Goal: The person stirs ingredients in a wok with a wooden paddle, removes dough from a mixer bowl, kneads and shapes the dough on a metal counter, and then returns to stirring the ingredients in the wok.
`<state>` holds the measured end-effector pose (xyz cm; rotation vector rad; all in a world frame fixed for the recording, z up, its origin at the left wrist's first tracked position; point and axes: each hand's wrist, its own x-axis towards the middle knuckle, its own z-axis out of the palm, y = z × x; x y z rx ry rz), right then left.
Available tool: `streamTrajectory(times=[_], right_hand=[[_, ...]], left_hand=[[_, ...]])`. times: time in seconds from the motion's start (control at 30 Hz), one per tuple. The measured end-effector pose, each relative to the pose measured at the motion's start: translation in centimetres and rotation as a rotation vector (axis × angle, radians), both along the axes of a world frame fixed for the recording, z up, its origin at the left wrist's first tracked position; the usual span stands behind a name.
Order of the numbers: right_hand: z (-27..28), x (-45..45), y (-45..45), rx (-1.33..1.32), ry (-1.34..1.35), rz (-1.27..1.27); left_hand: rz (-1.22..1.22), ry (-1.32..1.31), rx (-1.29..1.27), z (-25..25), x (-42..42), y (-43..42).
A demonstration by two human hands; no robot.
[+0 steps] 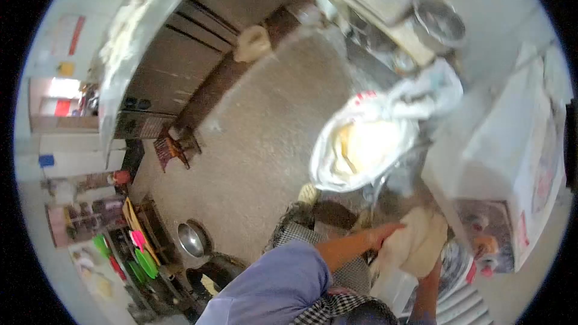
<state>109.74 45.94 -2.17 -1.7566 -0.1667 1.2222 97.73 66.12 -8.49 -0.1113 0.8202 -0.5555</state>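
A large pale slab of dough (415, 241), apparently folded or layered, hangs between my two hands at the lower right. My left hand (385, 235) grips its left edge, with part of the fingers showing. My right hand (431, 274) is at the dough's lower right side, its fingers mostly hidden by the dough. Just beyond is a white machine (481, 144) with a boxy housing. A white plastic-lined container (322, 165) with pale, dough-like contents (376, 144) stands ahead of my left hand.
A cluttered shelf (385, 30) with a metal pot (439, 21) stands at the upper right. On the floor are a metal bowl (192, 239) and a small wooden stool (171, 150). A rack (150, 253) with colourful items stands at the lower left. A floury worktop (135, 30) juts in at the upper left.
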Motion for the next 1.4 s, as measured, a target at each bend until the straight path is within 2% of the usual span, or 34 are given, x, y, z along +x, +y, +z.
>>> streamTrajectory(times=[0.03,0.07,0.13,0.17,0.23,0.3,0.4,0.43,0.5,0.57,0.63,0.7,0.73,0.77,0.8,0.83,0.87,0.9,0.97,1.03,1.17,1.3,1.33,1.4], right_hand=[[1.6,-0.5,0.4,0.005,0.052,-0.049],[4.2,-1.3,2.5,0.094,0.277,-0.217],[9.2,-2.8,6.8,0.237,0.716,-0.623],[10.2,-3.5,8.4,0.231,0.764,-0.637],[11.1,-5.0,12.3,0.211,0.752,-0.515],[12.0,-7.1,17.7,0.198,0.739,-0.405],[12.4,-10.8,27.8,0.187,0.662,-0.185],[12.9,-12.2,32.0,0.182,0.584,-0.056],[13.0,-14.4,42.0,0.198,0.095,0.408],[17.2,-17.6,53.4,0.287,-0.029,0.61],[21.9,-21.4,65.7,0.253,0.659,0.269],[30.2,-26.7,76.8,0.316,0.541,0.4],[32.7,-29.4,82.2,0.454,0.538,0.528],[35.8,-32.4,86.4,0.507,0.378,0.56],[35.5,-33.8,91.5,0.617,0.405,0.605],[38.3,-36.5,94.2,0.813,0.421,0.635],[39.3,-38.1,97.1,0.811,0.235,0.615],[39.6,-39.0,99.4,0.806,0.047,0.594],[37.5,-39.8,102.8,0.824,-0.18,0.664],[33.7,-39.7,105.5,0.811,-0.342,0.72],[25.0,-37.7,108.8,0.666,-0.604,0.873],[23.6,-39.4,111.6,0.478,-0.812,1.085],[21.8,-39.9,113.3,0.473,-0.86,1.173],[19.9,-40.4,116.4,0.585,-1.117,1.329]], left_hand=[[0.043,-0.063,-0.051,0.9,-1.2,-0.2],[0.083,-0.132,-0.112,1.5,-2.1,0.1],[0.087,-0.153,-0.1,6.8,-4.6,3.9],[0.049,-0.11,-0.09,9.4,-5.6,6.1],[0.084,-0.1,-0.111,10.9,-8.0,9.7],[0.228,-0.176,-0.197,8.5,-11.7,12.2],[0.393,-0.137,-0.01,12.1,-17.6,21.8],[0.441,-0.123,0.001,12.5,-20.0,25.5],[0.541,-0.082,0.02,13.7,-24.6,32.8],[0.73,-0.071,0.123,21.2,-29.2,41.9],[0.933,-0.158,0.323,21.4,-32.9,48.7],[1.187,-0.317,0.391,25.7,-37.2,56.0],[1.315,-0.262,0.54,30.1,-39.3,59.2],[1.439,-0.2,0.695,33.5,-40.7,62.0],[1.545,-0.22,0.784,33.7,-42.3,65.0],[1.65,-0.235,0.867,32.9,-43.9,67.8],[1.728,-0.137,0.924,31.9,-45.8,70.7],[1.803,-0.037,0.98,30.5,-47.9,73.2],[1.446,0.672,1.339,27.6,-52.5,75.8],[1.482,0.802,1.377,25.6,-55.8,75.9],[1.298,1.085,1.734,24.8,-57.3,77.2],[1.109,1.208,1.915,26.6,-56.7,81.0],[1.061,1.24,1.944,27.0,-56.7,82.6],[0.959,1.297,1.998,26.5,-57.5,85.6]])
